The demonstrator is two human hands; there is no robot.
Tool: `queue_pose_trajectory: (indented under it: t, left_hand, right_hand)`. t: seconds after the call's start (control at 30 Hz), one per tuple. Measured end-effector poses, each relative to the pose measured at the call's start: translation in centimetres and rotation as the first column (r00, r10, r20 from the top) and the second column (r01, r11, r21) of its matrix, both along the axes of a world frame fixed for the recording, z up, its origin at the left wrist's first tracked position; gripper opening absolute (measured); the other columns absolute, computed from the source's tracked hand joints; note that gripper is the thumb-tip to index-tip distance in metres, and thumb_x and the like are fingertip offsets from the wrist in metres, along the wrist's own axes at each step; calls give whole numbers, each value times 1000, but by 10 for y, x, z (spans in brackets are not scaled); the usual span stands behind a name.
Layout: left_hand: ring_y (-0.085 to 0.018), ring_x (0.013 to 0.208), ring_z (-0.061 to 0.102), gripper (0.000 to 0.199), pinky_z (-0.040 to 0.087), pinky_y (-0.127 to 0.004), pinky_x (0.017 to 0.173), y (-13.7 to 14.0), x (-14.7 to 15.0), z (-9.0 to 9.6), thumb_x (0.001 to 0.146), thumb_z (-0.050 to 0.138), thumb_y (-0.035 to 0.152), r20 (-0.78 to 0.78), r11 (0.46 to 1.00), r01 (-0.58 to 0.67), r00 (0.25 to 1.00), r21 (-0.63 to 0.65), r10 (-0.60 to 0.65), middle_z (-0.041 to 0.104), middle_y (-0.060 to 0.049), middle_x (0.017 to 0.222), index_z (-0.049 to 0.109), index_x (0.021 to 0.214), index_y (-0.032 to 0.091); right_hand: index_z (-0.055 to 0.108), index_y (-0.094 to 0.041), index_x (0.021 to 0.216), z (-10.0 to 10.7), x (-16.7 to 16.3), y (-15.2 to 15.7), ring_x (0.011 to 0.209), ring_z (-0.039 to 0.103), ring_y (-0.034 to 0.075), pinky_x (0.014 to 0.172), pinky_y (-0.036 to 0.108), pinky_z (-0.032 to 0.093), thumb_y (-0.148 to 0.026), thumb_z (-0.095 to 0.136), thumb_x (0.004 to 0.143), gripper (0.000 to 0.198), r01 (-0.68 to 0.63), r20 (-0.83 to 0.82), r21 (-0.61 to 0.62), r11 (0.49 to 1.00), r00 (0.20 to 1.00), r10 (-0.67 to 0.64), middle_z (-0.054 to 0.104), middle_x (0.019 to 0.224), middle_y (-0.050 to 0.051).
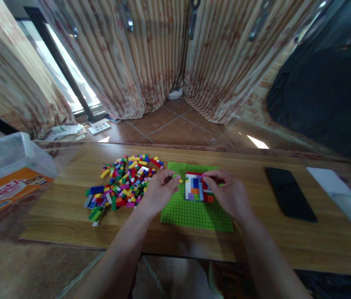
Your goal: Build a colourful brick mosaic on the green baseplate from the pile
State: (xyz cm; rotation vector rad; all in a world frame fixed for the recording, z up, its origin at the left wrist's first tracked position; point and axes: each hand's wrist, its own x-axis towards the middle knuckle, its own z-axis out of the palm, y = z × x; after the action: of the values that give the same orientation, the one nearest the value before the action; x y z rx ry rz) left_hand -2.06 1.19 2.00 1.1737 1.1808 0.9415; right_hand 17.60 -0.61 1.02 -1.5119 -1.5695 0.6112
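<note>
A green studded baseplate [194, 216] lies on the wooden table. On it is a low rectangular build of toy bricks [193, 185], with white, light blue, blue, orange, purple and red pieces. Over the baseplate's left part, my left hand [159, 191] is closed in a pinch, and a small yellow brick [180, 180] shows at the fingertips. My right hand [230, 193] pinches a small magenta brick [204, 175] at the build's upper right edge; whether that brick is pressed on I cannot tell. The right fingers partly hide the build's right side.
Left of the baseplate spreads a pile of loose mixed bricks [122, 185]. A clear plastic box [4, 166] with an orange label stands at the far left. To the right lie a black phone [290, 193] and white paper [340, 195]. Curtains [150, 54] hang beyond the table [69, 207].
</note>
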Motion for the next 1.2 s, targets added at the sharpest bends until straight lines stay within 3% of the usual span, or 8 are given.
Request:
queue_pose_trajectory:
  t: [0.27,0.43,0.77,0.97,1.2]
  left_hand:
    - [-11,61,60,19,43,-21,52,-2,6,-3,82,59,34,34,998,55,998,-25,-54,59,1,70,60,81,15]
    - [-12,66,63,21,45,-20,52,-6,14,-1,85,56,37,66,991,126,990,-37,-124,60,0,76,57,86,16]
    - [-13,63,65,24,43,-18,43,-11,31,-10,88,54,40,85,980,196,977,17,-197,60,0,75,56,95,17]
    - [-14,63,65,23,39,-19,43,-11,30,-14,89,53,40,15,974,224,974,44,-225,61,1,74,57,99,19]
    - [-13,59,61,18,43,-23,55,-10,30,-11,92,50,37,-72,965,245,968,90,-239,59,4,64,57,95,21]
  right_hand:
    - [72,-22,80,0,-3,1,76,62,18,71,33,48,-32,58,85,17,-50,209,10,999,977,47,68,83,4]
    - [69,-21,78,1,-3,2,78,60,20,73,35,47,-26,56,86,17,-24,340,51,998,940,5,66,82,5]
    - [71,-20,80,5,-2,6,82,59,22,79,37,46,-20,48,89,24,-119,453,35,992,887,91,65,84,8]
    - [73,-22,83,0,-4,6,83,61,21,79,35,47,-22,52,89,22,-74,421,44,996,906,48,67,86,7]
    - [74,-22,85,-2,-2,7,83,65,21,78,36,50,-25,56,85,18,-4,241,36,999,970,-5,71,88,6]
